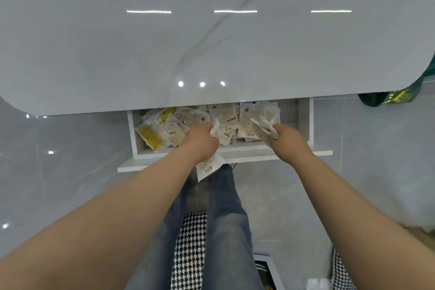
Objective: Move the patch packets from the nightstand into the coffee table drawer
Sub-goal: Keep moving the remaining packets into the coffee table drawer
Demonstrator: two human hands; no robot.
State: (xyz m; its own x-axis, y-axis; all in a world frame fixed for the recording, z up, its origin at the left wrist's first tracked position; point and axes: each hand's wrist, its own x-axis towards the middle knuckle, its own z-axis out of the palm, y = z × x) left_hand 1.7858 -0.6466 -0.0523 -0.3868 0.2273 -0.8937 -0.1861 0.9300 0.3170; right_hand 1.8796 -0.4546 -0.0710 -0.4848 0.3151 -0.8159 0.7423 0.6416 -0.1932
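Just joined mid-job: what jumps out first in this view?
The open drawer, heaped with patch packets, sticks out under the marbled coffee table top. The left hand and right hand each grip more packets above it; one white packet hangs below the left hand, past the drawer front.

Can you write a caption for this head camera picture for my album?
The left hand and right hand hold patch packets over the open coffee table drawer.

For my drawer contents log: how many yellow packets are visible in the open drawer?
2. One yellow packet lies at the drawer's front left; another sits behind it by the tabletop edge. More may be hidden.
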